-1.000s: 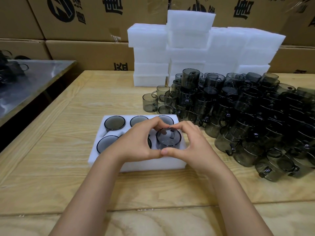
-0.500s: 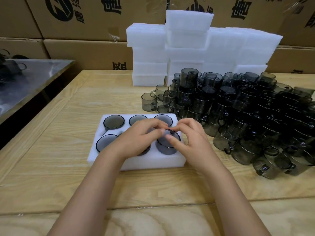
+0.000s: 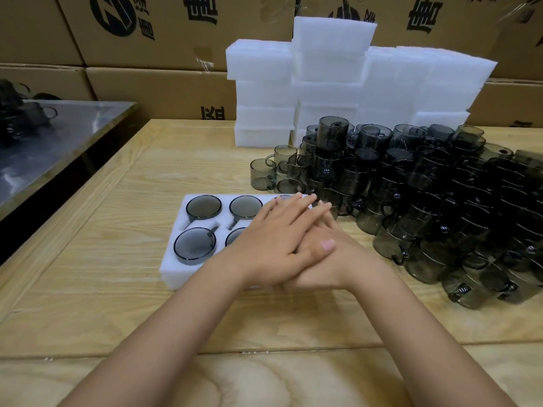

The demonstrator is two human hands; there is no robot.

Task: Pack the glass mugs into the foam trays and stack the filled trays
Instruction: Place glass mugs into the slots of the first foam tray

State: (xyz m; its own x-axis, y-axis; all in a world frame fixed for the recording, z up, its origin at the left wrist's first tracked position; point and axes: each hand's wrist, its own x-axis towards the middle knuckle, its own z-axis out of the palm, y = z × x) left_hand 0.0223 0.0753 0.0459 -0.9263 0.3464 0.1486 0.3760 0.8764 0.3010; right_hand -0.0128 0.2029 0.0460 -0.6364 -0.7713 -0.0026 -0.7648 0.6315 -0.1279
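Note:
A white foam tray lies on the wooden table in front of me, with smoky glass mugs sunk upside down in its pockets. My left hand lies flat, fingers straight, on top of my right hand. Both press down over the tray's right end. The mug under them is hidden. A big heap of loose smoky glass mugs fills the table to the right.
Stacks of white foam trays stand at the back of the wooden table. Cardboard boxes line the wall behind. A metal table with a few mugs stands to the left.
My hands held the last mug by its rim over the front right pocket and lowered it in. Now they lie flat, one over the other, pressing on that spot.

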